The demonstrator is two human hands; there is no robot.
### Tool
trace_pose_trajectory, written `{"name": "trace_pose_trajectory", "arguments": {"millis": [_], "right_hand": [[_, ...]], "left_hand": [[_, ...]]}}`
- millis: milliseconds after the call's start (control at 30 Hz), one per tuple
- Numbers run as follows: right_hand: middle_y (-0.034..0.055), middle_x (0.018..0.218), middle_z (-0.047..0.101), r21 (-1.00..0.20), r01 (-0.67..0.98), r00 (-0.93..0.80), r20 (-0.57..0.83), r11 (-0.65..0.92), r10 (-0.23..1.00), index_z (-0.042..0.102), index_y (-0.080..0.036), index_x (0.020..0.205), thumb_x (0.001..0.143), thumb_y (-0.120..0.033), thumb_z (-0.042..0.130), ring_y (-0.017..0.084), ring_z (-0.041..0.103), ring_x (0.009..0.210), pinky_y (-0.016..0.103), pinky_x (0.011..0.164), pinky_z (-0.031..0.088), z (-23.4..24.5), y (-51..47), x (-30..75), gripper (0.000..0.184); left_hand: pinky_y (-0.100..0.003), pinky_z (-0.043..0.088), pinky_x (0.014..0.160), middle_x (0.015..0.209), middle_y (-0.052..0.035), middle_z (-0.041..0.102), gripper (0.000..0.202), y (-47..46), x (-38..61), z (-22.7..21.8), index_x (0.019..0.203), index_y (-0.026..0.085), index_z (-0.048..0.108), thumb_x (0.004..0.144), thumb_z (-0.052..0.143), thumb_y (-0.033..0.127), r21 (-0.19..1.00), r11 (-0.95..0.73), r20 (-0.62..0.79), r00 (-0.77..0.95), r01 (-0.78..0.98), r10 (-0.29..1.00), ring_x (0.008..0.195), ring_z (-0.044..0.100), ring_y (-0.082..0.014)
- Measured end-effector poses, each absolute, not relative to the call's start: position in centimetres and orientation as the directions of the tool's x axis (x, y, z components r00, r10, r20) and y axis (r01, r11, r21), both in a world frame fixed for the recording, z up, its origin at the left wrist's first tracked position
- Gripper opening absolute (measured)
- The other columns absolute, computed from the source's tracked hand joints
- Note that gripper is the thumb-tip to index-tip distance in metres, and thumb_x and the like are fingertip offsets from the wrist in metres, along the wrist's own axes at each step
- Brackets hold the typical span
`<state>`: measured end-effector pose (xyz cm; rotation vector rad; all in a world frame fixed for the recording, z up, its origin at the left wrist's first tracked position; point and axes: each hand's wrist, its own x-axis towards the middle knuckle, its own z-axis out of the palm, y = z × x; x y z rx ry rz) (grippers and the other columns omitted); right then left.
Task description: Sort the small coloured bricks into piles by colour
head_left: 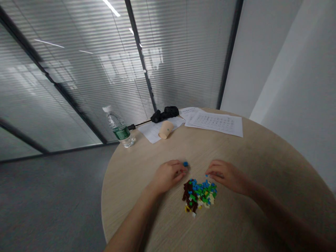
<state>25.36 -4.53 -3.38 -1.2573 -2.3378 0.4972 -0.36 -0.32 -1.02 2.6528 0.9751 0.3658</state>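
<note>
Two hands, apart: left hand (168, 177), curled, blue plastic brick (185, 163) at its fingertips, grip unclear; right hand (227, 177), open, just beside a heap of mixed small bricks (199, 196) on a round wood-grain table (262, 171).

On the table (252, 168), the bricks (199, 196) lie between the left hand (168, 177) and the right hand (228, 177) — farther back, the bottle (119, 128) stands left, the cup (166, 129) lies on a sheet (152, 132), and more papers (215, 123) lie right.
</note>
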Motion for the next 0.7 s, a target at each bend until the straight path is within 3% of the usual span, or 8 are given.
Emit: {"name": "trace_pose_trajectory", "arguments": {"millis": [133, 400, 700], "right_hand": [[0.0076, 0.088, 0.064, -0.488, 0.697, -0.510, 0.178, 0.525, 0.842, 0.069, -0.020, 0.092, 0.086, -0.017, 0.050, 0.019, 0.058, 0.081, 0.029, 0.073, 0.045, -3.5, -4.4, 24.9, 0.020], [0.0075, 0.083, 0.063, -0.499, 0.717, -0.448, 0.203, 0.486, 0.870, 0.065, -0.017, 0.080, 0.086, -0.016, 0.048, 0.019, 0.057, 0.080, 0.029, 0.073, 0.044, -3.9, -4.0, 24.3, 0.018], [0.0048, 0.081, 0.065, -0.553, 0.737, -0.327, 0.210, 0.388, 0.921, 0.060, -0.017, 0.093, 0.081, -0.013, 0.051, 0.015, 0.057, 0.069, 0.025, 0.065, 0.045, -4.4, -4.2, 23.4, 0.016]], "left_hand": [[-0.026, 0.046, 0.076, 0.088, -0.0023, 0.064, 0.019, -1.0, 0.3, -0.9, 0.096, 0.022, 0.064, 0.087, 0.047, 0.023, 0.345, -0.756, 0.111, 0.776, 0.556, 0.621, 0.083, 0.059, -0.0154], [-0.026, 0.045, 0.077, 0.091, -0.0022, 0.065, 0.016, -1.5, 1.1, -1.4, 0.094, 0.021, 0.064, 0.086, 0.050, 0.021, 0.312, -0.754, 0.147, 0.754, 0.579, 0.640, 0.086, 0.059, -0.0163], [-0.027, 0.045, 0.072, 0.087, -0.0024, 0.066, 0.016, -0.4, 0.8, -1.8, 0.087, 0.021, 0.064, 0.085, 0.048, 0.023, 0.244, -0.620, 0.153, 0.601, 0.746, 0.784, 0.081, 0.059, -0.0174]]}}
